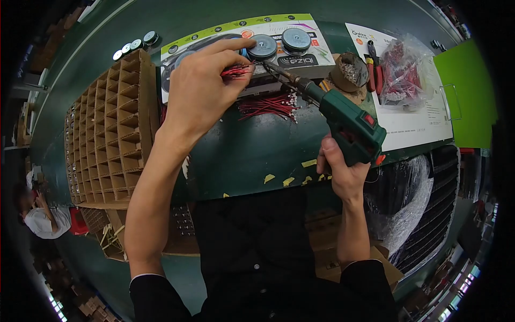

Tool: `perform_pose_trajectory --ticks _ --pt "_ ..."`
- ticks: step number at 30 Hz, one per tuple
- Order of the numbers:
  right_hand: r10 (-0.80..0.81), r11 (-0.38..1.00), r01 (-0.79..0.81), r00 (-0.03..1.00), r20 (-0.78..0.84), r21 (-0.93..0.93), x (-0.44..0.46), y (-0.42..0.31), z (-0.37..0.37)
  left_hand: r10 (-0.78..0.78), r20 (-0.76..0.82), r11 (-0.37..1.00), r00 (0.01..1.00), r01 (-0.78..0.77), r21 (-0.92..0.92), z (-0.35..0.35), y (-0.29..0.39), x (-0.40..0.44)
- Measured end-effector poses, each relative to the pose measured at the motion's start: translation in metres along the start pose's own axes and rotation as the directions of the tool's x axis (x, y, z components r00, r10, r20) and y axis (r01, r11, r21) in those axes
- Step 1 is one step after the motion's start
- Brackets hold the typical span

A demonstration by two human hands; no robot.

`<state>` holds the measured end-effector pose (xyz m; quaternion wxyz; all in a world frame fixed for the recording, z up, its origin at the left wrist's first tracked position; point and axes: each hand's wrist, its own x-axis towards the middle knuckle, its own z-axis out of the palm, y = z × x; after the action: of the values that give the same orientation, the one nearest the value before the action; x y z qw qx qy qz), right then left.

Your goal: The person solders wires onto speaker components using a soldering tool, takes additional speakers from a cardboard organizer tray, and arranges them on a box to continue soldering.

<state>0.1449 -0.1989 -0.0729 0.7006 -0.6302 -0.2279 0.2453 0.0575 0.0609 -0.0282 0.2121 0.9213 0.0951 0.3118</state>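
My left hand (201,86) is closed around a bunch of red and black wires (236,72), its fingertips near a round grey-topped part (263,47) on a printed box. In my right hand (346,172) is a green soldering gun (351,121) with a red switch, gripped by its handle. The gun's tip points left and reaches the near edge of that round part; whether it touches cannot be made out. Another round part (296,41) stands to the right on the box (316,32). More red and black wires (270,106) with pale ends lie in front of it.
At left stands a cardboard divider crate (110,129). Several round parts (137,45) sit behind it. On the right are a cup of grey material (350,72), red-handled pliers (374,70) and a plastic bag of wires (405,75). Yellow scraps (288,182) line the table's front edge.
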Motion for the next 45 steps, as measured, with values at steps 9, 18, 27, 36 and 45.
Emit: perform_pose_trajectory --ticks 9,18,27,36,45 --pt "0.081 0.99 -0.087 0.995 0.061 0.115 0.015 -0.01 -0.008 -0.029 -0.007 1.0 1.0 0.029 0.009 0.002 0.002 0.0" --pt "0.081 0.992 -0.09 0.991 0.104 0.086 0.024 -0.003 -0.017 -0.011 -0.021 0.998 1.0 0.012 0.056 0.003 0.005 0.0" --pt "0.058 0.992 -0.075 0.985 0.162 0.103 0.016 -0.005 -0.019 -0.032 -0.028 0.998 0.999 0.033 0.05 0.004 0.006 0.0" --pt "-0.021 0.998 0.018 0.999 0.05 0.063 0.006 -0.004 -0.019 -0.003 -0.038 0.998 0.999 0.006 0.07 0.005 0.004 0.0" --pt "0.046 0.994 -0.049 0.999 0.03 0.103 0.015 0.014 -0.025 -0.041 -0.044 0.997 0.998 0.043 0.058 -0.018 0.02 0.0"
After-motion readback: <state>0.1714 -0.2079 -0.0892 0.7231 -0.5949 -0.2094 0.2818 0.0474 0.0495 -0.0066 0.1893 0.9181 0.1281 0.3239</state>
